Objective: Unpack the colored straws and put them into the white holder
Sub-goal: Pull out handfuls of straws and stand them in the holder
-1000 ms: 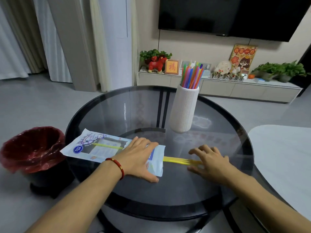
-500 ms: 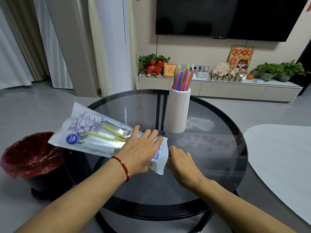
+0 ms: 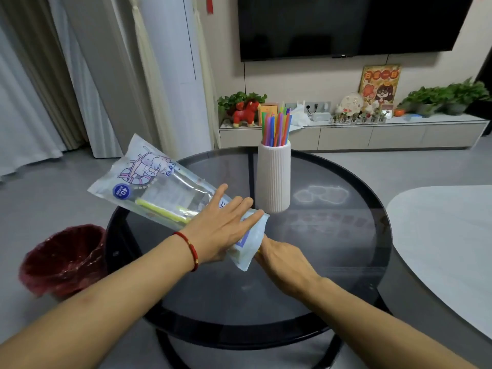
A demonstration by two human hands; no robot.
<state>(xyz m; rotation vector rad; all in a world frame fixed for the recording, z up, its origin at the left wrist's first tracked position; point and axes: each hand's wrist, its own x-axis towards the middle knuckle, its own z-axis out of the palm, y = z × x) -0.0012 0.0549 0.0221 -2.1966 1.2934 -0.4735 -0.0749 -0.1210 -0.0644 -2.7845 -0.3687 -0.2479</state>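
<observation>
A clear plastic straw pack (image 3: 157, 187) with a cartoon print is tilted up off the round glass table (image 3: 332, 235), its far end raised to the left. A few yellow-green straws (image 3: 162, 210) lie inside it. My left hand (image 3: 223, 222) grips the pack near its lower open end. My right hand (image 3: 279, 258) sits just under that opening, fingers tucked beneath the pack's edge; what they hold is hidden. The ribbed white holder (image 3: 273, 177) stands upright behind, filled with several colored straws (image 3: 275, 126).
A red-lined waste bin (image 3: 64, 259) stands on the floor left of the table. A white table top (image 3: 442, 241) lies close on the right. A low TV cabinet (image 3: 372, 131) with plants and ornaments runs along the back wall.
The pack has been lifted from flat on the table and tilted up to the left. My right hand moved from the yellow straws on the glass to the pack's open end.
</observation>
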